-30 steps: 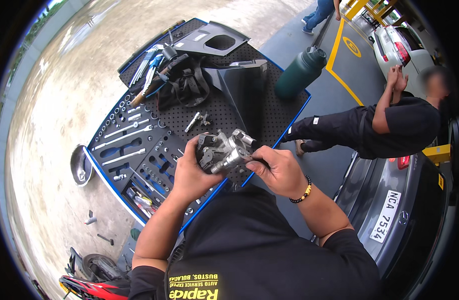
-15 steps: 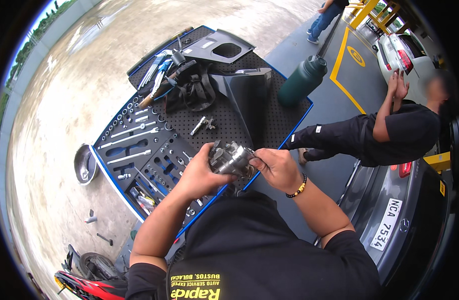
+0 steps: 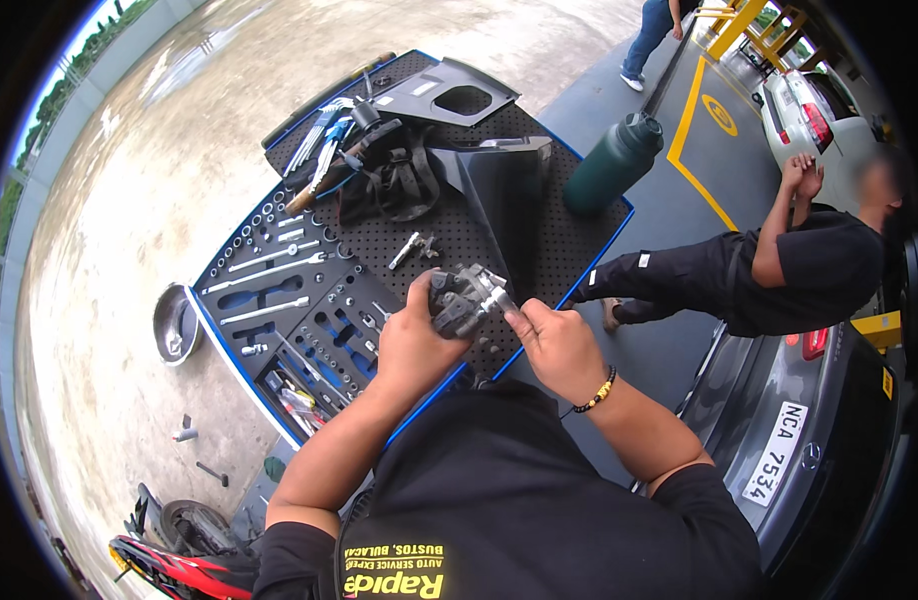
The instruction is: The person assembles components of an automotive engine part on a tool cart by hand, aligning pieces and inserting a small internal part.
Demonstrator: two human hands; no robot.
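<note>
Above the near edge of the work cart, my left hand [image 3: 417, 338] is wrapped around a chunky silver and dark metal mechanical part [image 3: 463, 302], whose exact kind I cannot make out. My right hand [image 3: 559, 350] is closed in a pinch at the part's right end, thumb and forefinger pressed together; its other fingers are curled. On the perforated dark cart top [image 3: 379, 240], just beyond my left hand, lies a small silver metal piece [image 3: 411, 250]. A few small bits sit on the cart close beneath the held part.
Left on the cart are a socket and wrench tray [image 3: 279, 270], hex keys [image 3: 319, 140] and a black tool pouch [image 3: 389, 180]. Dark plastic panels [image 3: 499, 200] and a green bottle [image 3: 615, 165] stand farther right. A person [image 3: 799, 250] is beside a dark car [image 3: 759, 430]; a metal pan [image 3: 177, 325] lies left.
The metal part has turned a little in my grip, showing more of its darker side. My right hand has moved slightly right and down along its end. The whole view has shifted slightly.
</note>
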